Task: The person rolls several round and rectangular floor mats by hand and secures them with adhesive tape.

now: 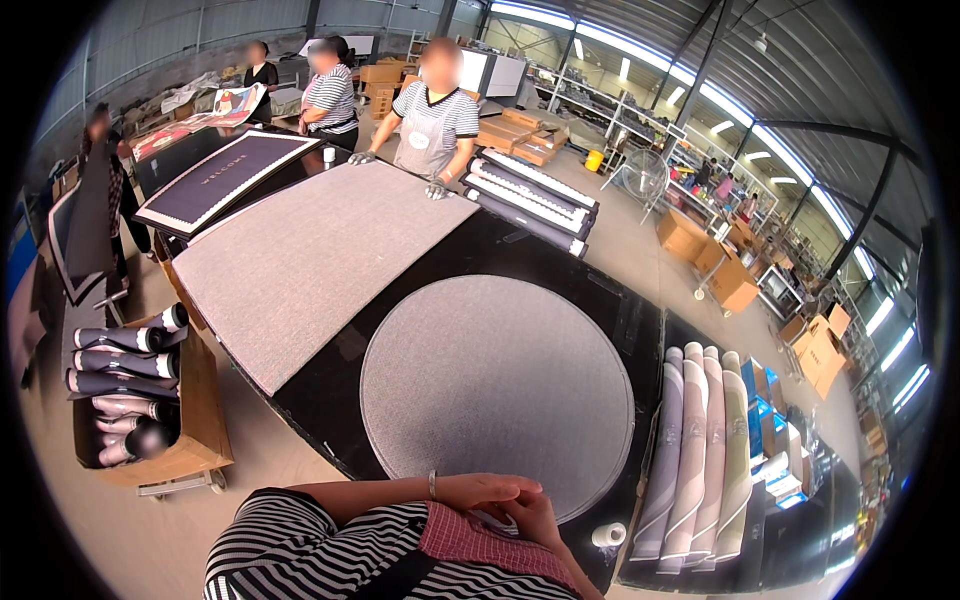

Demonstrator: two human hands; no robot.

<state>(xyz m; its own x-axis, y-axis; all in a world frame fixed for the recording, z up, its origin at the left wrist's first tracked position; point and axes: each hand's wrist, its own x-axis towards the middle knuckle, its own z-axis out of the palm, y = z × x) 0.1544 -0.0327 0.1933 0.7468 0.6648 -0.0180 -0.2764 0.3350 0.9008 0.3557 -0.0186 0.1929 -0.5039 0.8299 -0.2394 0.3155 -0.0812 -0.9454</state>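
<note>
My left hand (490, 488) and my right hand (536, 512) are folded together in front of my waist, over the near edge of a round grey mat (495, 375). The fingers of both are closed against each other, and no object shows in them. A thin bracelet circles my left wrist. The round mat lies flat on a black table (450, 262). Beyond it to the left is a large grey mat (315, 255). Across the table a person in a striped shirt and apron rests two gloved hands (437, 189) at its far edge.
A white roll (608, 535) stands right of my hands. Rolled pale mats (703, 455) lie at right. At left, a cardboard box (205, 415) holds rolled mats. A dark bordered mat (230, 178) and more rolls (530, 200) lie farther off. Other people stand behind.
</note>
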